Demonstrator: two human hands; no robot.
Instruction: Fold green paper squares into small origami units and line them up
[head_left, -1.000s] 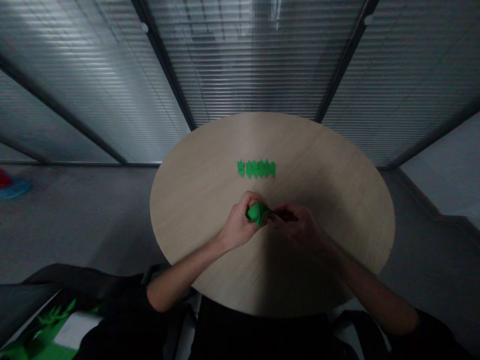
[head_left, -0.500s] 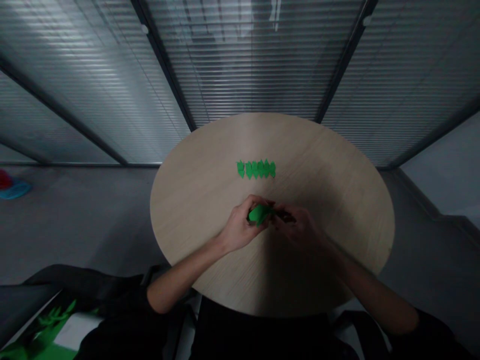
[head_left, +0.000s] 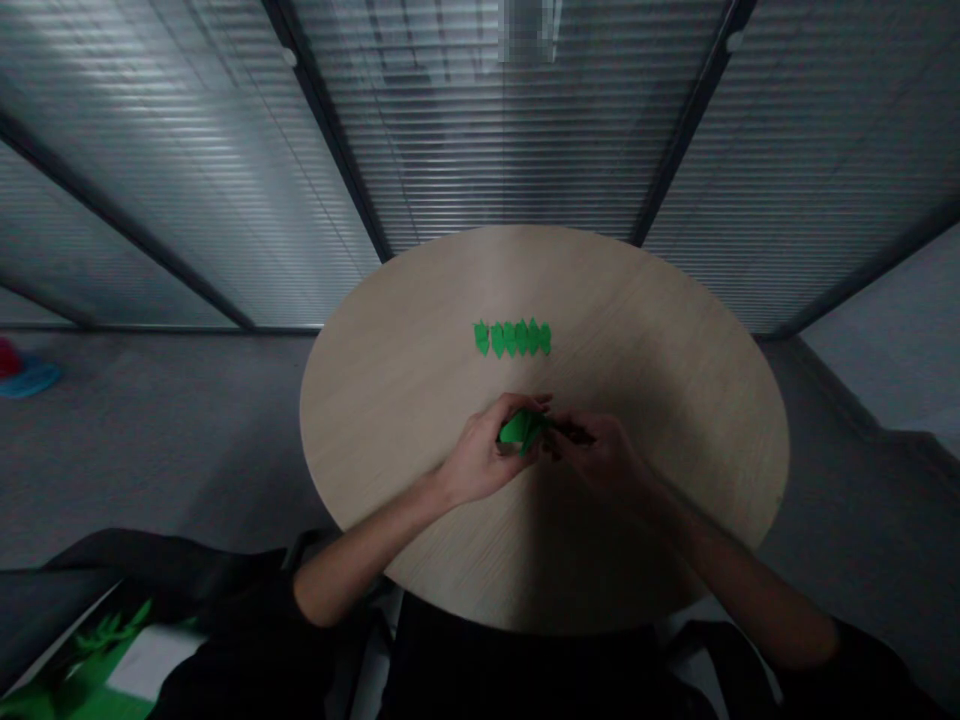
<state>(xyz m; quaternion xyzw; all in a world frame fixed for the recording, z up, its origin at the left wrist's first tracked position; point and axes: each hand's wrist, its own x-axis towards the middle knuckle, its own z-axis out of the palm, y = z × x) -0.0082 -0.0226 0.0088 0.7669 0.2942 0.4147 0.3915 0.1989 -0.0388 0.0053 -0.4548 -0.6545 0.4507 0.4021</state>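
Over the round table [head_left: 420, 400], the left hand [head_left: 480, 460] and right hand [head_left: 600, 460] pinch 1 unmarked green folded paper [head_left: 520, 430].

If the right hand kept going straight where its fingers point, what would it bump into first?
The right hand would probably meet the green folded paper first, with the left hand gripping it just behind.

My left hand [head_left: 480, 460] and right hand [head_left: 596, 455] meet over the middle of the round desk [head_left: 675, 400]. Between them is a folded paper piece [head_left: 519, 430], with the left hand gripping its left side and the right hand pinching its right side. Behind them, farther from me on the desk, a row of folded paper pieces [head_left: 513, 338] lies side by side. Paper sheets [head_left: 82, 670] lie off the desk, low at my left.
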